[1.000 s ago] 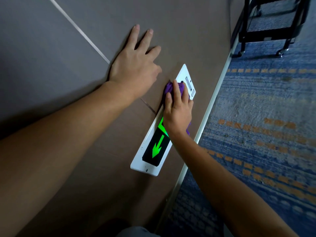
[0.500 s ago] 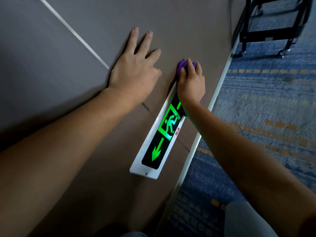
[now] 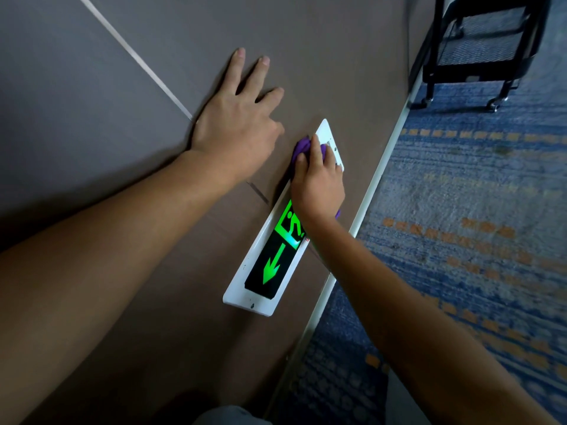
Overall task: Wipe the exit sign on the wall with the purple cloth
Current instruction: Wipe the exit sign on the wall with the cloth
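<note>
Seen from a head-worn camera looking down along a brown wall [image 3: 322, 56] that met a blue patterned carpet [image 3: 475, 210] on the right. Mounted low on that wall, just left of the pale skirting strip [image 3: 362, 210], an exit sign [image 3: 270, 265] in a long white frame, with a lit green running figure and a green arrow on black. Left hand [image 3: 236, 130] spread flat and empty on the bare wall just left of the sign's far end, fingers apart, probably placed there to steady the body while leaning in low. Right hand [image 3: 319, 179] pressed palm-down on the far half of the sign, fingers curled over a bunched purple cloth [image 3: 299, 148], so held to keep the cloth trapped against the sign's face under firm rubbing pressure. Cloth mostly hidden beneath the hand, showing only at the fingertips and as a small sliver by the wrist. Near half of the sign, with arrow and figure, left uncovered. Judged to be mid-wipe, cloth against the white frame end. Far right, a black wheeled cart [image 3: 478, 50] standing on the carpet, well apart from the hands.
</note>
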